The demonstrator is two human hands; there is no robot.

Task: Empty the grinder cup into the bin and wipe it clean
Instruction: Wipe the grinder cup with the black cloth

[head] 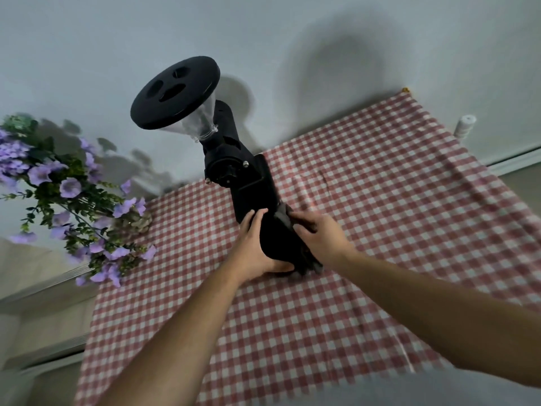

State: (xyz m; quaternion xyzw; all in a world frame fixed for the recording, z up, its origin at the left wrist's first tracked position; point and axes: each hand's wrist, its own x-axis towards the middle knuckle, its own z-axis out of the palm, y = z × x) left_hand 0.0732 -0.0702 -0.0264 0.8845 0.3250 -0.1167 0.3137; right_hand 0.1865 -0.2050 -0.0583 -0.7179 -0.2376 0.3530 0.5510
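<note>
Red-and-white checked cloth [366, 200] is covering the table, and a pale wall is standing behind its far edge. Past the left edge of the cloth, purple flowers [73, 186] are leaning in toward the middle. No bin is showing anywhere in the view.

Near the middle of the far edge, the grinder [248, 183] is standing upright, with its black lid and clear hopper at the top and its dark body going down to the cloth. Because of the wide lens it is looking tilted, but its base is sitting flat.

At the foot of the grinder, on the near side, the cup [278, 241] is lying between the two hands. It is dark and blurred, so I cannot tell exactly where the cup is ending and the grinder body is beginning. Its long axis is running from the grinder base toward the person, a little to the right.

The left hand [257, 247] is coming from the near edge with the forearm almost straight. Its fingers are wrapping the left side of the cup and the thumb is lying under the near end, so it is closing on the cup. The right hand [319, 235] is reaching in from the right, the wrist bent inward, the fingers pressing on the upper right side of the cup. Something grey, maybe a cloth, is showing under these fingers, but it is too blurred to say.

Both hands are equally near, one on each side. I judge the coming move is pulling the cup along its long axis, away from the grinder and toward the near edge.
</note>
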